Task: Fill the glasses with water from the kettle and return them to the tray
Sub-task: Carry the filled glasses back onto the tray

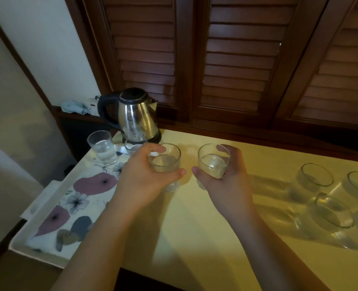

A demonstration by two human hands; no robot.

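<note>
My left hand point(141, 175) grips a clear glass point(164, 162) holding water, just right of the tray. My right hand point(226, 177) grips a second glass point(212, 160) of water beside it. Both glasses sit over the yellow table near its middle. A steel kettle point(137, 118) with a black handle stands behind them at the tray's far end. The floral tray point(54, 219) lies at the table's left and carries a filled glass point(102, 149) at its far corner; another glass point(132, 148) is partly hidden behind my left hand.
Several more clear glasses point(329, 217) stand on the yellow table point(195, 238) at the right edge of view. Dark wooden louvred doors point(237, 59) close off the back. A blue cloth point(73, 106) lies on a shelf at left.
</note>
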